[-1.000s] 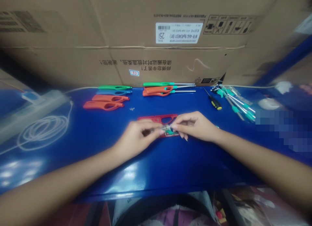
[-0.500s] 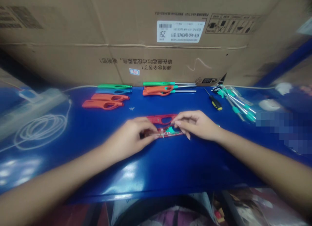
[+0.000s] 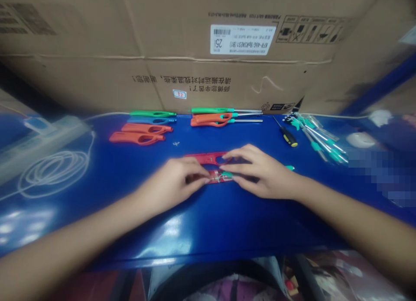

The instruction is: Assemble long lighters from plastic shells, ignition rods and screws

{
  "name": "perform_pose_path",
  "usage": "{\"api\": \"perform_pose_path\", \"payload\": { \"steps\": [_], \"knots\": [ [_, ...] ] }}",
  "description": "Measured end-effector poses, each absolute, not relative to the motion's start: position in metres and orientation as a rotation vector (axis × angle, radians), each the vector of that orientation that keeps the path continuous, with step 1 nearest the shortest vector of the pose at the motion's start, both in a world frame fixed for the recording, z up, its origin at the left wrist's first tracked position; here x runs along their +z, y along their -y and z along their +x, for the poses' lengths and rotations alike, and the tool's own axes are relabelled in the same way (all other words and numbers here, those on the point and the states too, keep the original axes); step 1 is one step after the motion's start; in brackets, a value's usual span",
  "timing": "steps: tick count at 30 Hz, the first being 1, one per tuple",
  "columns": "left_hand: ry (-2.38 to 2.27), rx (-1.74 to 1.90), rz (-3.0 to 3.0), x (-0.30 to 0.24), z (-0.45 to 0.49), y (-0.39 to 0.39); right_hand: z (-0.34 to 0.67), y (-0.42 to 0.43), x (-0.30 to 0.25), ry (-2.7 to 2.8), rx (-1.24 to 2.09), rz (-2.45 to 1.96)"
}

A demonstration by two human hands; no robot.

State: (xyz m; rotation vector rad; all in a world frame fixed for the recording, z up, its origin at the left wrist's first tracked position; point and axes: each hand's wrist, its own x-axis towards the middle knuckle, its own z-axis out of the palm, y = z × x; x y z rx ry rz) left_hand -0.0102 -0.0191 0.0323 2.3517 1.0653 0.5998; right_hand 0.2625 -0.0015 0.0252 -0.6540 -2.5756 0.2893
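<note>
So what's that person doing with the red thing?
The person's left hand and right hand are at the near red half, which has small green parts in it. The far red half lies just behind it on the blue table. Exactly what the fingertips grip is too blurred to tell.

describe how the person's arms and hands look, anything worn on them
The left hand and right hand are ungloved, with slender fingers and no ring that I can make out. Both forearms are bare, with no sleeve, watch or bracelet in view. No clear marking shows on them, though blur hides fine detail such as the nails.
</note>
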Motion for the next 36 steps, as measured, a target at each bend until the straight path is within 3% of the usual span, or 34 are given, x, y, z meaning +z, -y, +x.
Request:
{"api": "perform_pose_path", "payload": {
  "steps": [15, 23, 36],
  "knots": [
    [-1.09, 0.599, 2.383, 0.029, -0.01, 0.019, 0.263, 0.011, 0.036, 2.976, -0.019, -0.692],
    [-1.126, 0.56, 2.389, 0.031, -0.008, 0.02, 0.261, 0.013, 0.039, 3.022, 0.096, -0.705],
    [-1.043, 0.557, 2.4, 0.034, -0.006, 0.021, 0.258, 0.024, 0.041, 2.993, -0.016, -0.662]
  ]
}}
